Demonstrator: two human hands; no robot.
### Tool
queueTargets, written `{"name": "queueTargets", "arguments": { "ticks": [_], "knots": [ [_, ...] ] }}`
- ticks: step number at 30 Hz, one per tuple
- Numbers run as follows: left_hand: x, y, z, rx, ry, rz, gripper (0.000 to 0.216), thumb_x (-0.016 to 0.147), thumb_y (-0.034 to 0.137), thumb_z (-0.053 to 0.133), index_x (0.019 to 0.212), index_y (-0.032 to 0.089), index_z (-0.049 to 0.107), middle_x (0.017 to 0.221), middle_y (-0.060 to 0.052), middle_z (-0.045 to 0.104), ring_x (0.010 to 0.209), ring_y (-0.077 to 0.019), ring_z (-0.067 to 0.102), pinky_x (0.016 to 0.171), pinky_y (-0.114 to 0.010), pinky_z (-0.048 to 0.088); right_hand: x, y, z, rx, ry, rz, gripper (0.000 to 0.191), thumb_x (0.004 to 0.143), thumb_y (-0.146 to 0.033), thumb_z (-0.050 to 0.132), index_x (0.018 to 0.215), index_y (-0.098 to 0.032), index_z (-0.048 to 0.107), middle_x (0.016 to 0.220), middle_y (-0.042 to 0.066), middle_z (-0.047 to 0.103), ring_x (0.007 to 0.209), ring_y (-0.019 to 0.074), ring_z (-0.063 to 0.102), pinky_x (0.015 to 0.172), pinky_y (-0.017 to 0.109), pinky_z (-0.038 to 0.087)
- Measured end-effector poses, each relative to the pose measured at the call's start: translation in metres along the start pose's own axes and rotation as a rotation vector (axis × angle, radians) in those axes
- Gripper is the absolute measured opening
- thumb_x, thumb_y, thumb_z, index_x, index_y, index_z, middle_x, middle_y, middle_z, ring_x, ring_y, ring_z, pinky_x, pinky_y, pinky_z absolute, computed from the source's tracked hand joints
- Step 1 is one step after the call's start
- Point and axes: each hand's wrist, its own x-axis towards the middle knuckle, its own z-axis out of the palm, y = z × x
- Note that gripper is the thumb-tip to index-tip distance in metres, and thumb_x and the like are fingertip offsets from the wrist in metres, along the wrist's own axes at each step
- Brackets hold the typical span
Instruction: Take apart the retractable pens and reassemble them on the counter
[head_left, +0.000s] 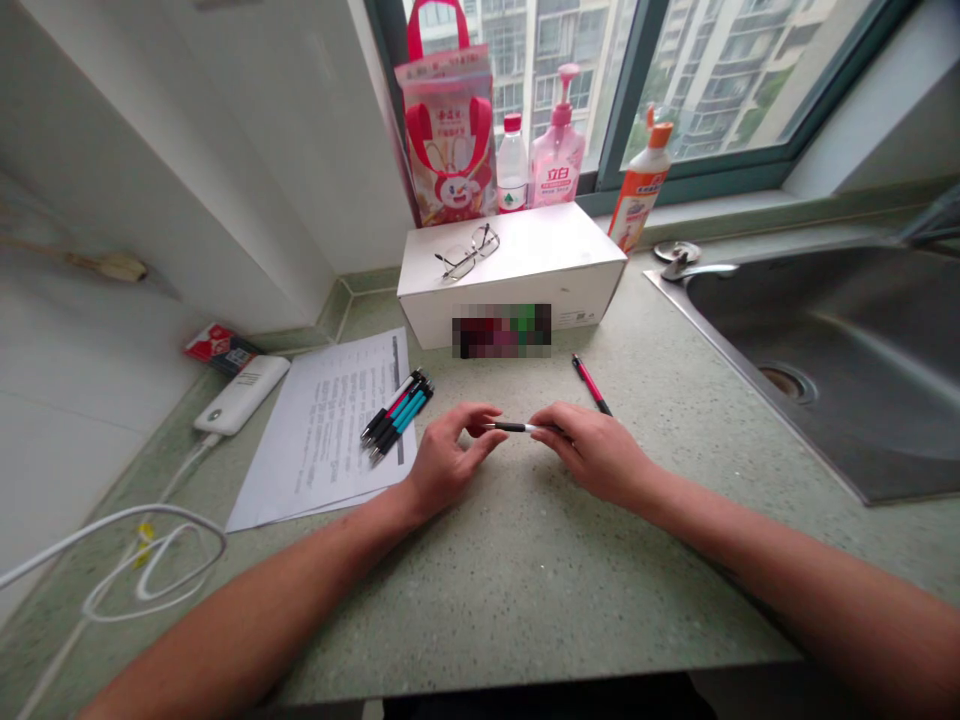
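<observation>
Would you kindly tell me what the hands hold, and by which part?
A black-and-white pen: left hand at one end, right hand toward the other.

Your counter (pixel 480 610): speckled, pale green. Far side, facing you: white box (pixel 536 257). Your left: printed sheets (pixel 315 430), white power bank (pixel 244 393), looped white cable (pixel 223 545); dark-and-red packet (pixel 221 350) behind, perhaps leaning on wall. Before box, right: red-and-black pen (pixel 592 384). Your right: metal sink (pixel 862 390), set in.

The right hand (pixel 596 448) partly hides the held pen (pixel 511 427).
</observation>
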Motion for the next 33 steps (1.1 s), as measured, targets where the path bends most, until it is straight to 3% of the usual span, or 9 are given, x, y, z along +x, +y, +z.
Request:
{"name": "queueTargets", "arguments": {
  "ticks": [19, 30, 33],
  "knots": [
    [0.0013, 0.0019, -0.0004, 0.003, -0.007, 0.091, 0.006, 0.093, 0.023, 0.067, 0.095, 0.019, 0.07, 0.087, -0.004, 0.073, 0.081, -0.0165, 0.067, 0.076, -0.031, 0.055, -0.0012, -0.0003, 0.0006, 0.006, -0.018, -0.005, 0.022, 0.102, -0.033, 0.049, 0.101, -0.018, 0.065, 0.093, 0.008, 0.073, 0.085, 0.0211, 0.068, 0.074, 0.033, 0.05],
    [0.0019, 0.0016, -0.0015, 0.037, -0.002, 0.044, 0.011, 0.094, 0.029, 0.066, 0.098, 0.019, 0.069, 0.087, -0.004, 0.072, 0.077, -0.0157, 0.066, 0.073, -0.03, 0.054, -0.0012, -0.0007, 0.0004, -0.003, -0.016, -0.005, 0.022, 0.102, -0.033, 0.048, 0.1, -0.019, 0.065, 0.092, 0.007, 0.072, 0.084, 0.0206, 0.068, 0.073, 0.032, 0.049],
    [0.0022, 0.0016, -0.0019, 0.043, -0.019, 0.102, 0.007, 0.094, 0.025, 0.066, 0.093, 0.019, 0.07, 0.083, -0.004, 0.072, 0.078, -0.0166, 0.065, 0.074, -0.031, 0.053, -0.0011, -0.0002, 0.0013, -0.008, -0.025, -0.005, 0.02, 0.102, -0.032, 0.05, 0.1, -0.019, 0.064, 0.093, 0.007, 0.072, 0.085, 0.021, 0.067, 0.074, 0.033, 0.049]
  ]
}}
